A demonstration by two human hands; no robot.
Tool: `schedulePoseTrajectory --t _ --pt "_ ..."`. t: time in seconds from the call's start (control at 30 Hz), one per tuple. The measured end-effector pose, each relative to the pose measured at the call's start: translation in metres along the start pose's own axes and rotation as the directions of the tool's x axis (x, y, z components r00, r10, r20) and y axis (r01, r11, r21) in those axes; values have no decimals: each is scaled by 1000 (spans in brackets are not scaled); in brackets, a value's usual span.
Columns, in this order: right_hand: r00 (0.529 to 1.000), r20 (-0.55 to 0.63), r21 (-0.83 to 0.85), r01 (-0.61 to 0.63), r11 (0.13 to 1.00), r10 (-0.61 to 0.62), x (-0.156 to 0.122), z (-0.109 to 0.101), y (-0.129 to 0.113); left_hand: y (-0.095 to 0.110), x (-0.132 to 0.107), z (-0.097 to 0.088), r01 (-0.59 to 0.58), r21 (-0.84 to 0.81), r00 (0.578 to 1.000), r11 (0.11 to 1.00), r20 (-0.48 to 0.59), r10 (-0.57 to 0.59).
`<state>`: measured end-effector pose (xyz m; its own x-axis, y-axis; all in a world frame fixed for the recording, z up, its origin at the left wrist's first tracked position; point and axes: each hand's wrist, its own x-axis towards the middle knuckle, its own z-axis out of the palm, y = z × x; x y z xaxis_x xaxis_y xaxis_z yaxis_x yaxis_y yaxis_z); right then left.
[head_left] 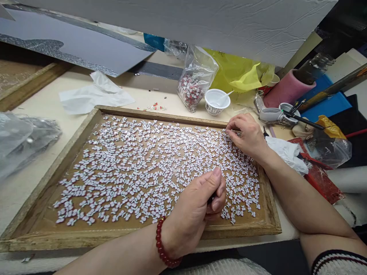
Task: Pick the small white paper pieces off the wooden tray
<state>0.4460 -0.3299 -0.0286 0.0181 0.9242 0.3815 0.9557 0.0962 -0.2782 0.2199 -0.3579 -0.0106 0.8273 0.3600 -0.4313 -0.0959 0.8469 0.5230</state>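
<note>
A shallow wooden tray [134, 232] lies in front of me, its brown base covered with small white clover-shaped pieces [160, 164] with coloured edges. My left hand [197, 208], a red bead bracelet [161, 244] at its wrist, hovers over the near right part of the tray. Its fingers are curled into the palm with the thumb on top; what they hold, if anything, is hidden. By the tray's far right corner, my right hand [246, 134] pinches thumb and forefinger together just above the pieces. Anything between those fingertips is too small to make out.
Behind the tray stand a clear bag of red and silver bits [190, 91] and a white cup [217, 102] with a spoon. White tissue [94, 95] lies far left, a plastic bag [27, 141] at left. A pink roll [289, 89] and tools crowd the right.
</note>
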Motion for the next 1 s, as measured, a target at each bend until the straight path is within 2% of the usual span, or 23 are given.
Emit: schedulePoseTrajectory --t 0.13,0.23,0.53,0.77,1.0 --pt "991 90 31 97 995 -99 -2 -1 -5 0 -1 1 -3 8 1000 1000 -8 3" --pt "985 121 18 122 992 -123 -3 -3 -8 0 -1 1 -2 9 1000 1000 -9 2" --pt "997 41 -11 72 997 -71 -3 -4 -4 0 0 -1 -8 11 1000 1000 4 8" --pt "981 177 -17 80 997 -75 -5 -4 -6 -1 1 -2 -8 6 1000 1000 6 8" --pt "976 206 -25 72 997 -65 -6 -4 -5 -3 1 -4 -7 -1 1000 1000 5 7"
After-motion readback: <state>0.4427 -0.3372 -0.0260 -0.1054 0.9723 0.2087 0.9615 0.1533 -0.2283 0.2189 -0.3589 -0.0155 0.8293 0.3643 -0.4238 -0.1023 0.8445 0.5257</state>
